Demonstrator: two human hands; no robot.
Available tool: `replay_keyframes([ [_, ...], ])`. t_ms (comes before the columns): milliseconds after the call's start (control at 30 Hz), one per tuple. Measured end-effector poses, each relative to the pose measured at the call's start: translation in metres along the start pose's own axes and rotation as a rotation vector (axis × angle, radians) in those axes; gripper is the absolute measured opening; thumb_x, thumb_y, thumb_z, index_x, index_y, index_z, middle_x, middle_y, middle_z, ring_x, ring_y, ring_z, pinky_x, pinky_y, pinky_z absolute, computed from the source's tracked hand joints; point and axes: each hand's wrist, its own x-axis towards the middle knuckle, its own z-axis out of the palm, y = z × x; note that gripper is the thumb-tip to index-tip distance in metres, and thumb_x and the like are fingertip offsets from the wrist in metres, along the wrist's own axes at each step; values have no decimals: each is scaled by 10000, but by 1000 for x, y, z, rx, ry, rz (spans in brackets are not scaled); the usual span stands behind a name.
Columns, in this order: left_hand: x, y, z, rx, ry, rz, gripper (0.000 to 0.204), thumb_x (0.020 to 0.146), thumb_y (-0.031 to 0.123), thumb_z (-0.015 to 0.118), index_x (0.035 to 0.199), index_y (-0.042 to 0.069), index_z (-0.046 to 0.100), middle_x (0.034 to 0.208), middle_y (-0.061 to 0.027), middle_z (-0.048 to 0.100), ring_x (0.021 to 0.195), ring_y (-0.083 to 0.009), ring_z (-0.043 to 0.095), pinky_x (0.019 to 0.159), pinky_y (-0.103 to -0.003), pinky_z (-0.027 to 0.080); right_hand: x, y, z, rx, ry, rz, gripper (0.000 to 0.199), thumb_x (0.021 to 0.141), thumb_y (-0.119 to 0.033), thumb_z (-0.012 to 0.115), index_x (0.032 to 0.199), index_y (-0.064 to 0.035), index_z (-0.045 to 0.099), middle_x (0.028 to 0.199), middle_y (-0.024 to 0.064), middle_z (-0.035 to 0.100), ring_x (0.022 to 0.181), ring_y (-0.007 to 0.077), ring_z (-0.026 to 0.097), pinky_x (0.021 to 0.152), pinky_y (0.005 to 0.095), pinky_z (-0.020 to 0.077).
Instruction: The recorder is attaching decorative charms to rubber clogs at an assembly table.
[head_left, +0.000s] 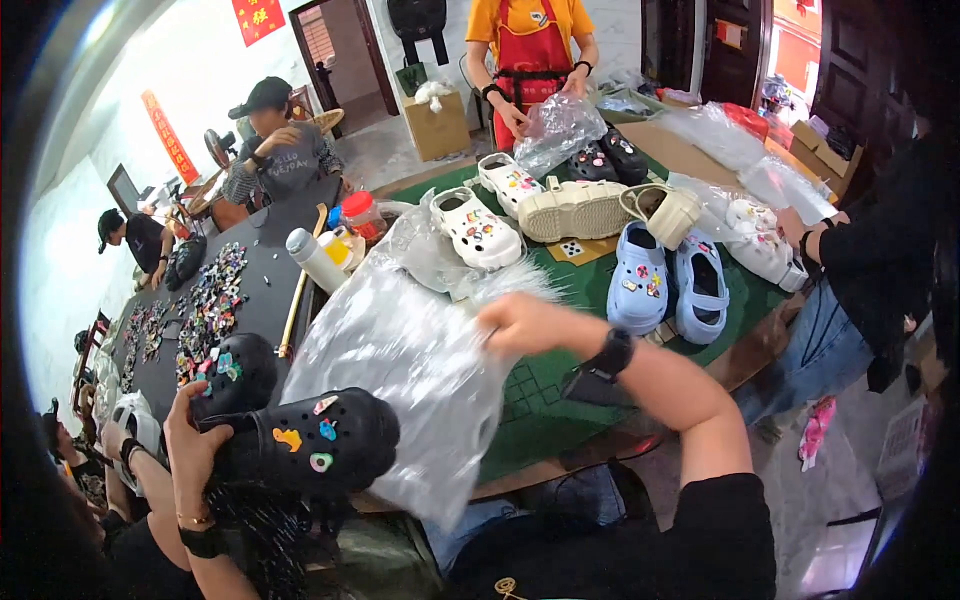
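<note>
A black clog [345, 415] with colourful charms on its toe is gripped at the heel by my left hand [190, 440], its toe pointing right. Close behind it a second black clog [240, 365] also carries charms; whether the same hand holds it too I cannot tell. My right hand [525, 325] pinches the upper edge of a clear plastic bag [400, 350], which hangs in front of the table beside the black clog. Right of my right hand, a pair of light blue clogs [640, 280] stands on the green table [530, 410].
White clogs [475, 230], a beige clog sole [572, 210] and black clogs [607, 160] stand farther back. A bottle [315, 260] and red-lidded jar [362, 215] stand near a dark table [285, 225] with scattered charms. A person in a red apron [530, 60] handles plastic; co-workers are left and right.
</note>
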Motion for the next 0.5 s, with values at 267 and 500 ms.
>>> replay_keyframes([
  [267,14,42,64,-322,-379,-99,602,631,-165,720,1195,-34,558,975,-62,650,854,-118,625,751,-252,510,-127,82,-211,337,925,528,140,767,-106,644,895,-66,684,774,-5,610,627,95,544,462,261,367],
  [500,20,21,134,-363,-464,-264,604,685,-90,750,1248,-46,536,1051,-85,652,931,-148,626,829,-276,513,-197,132,-228,670,1344,468,158,865,-154,615,993,-73,570,746,12,569,567,88,528,438,226,363],
])
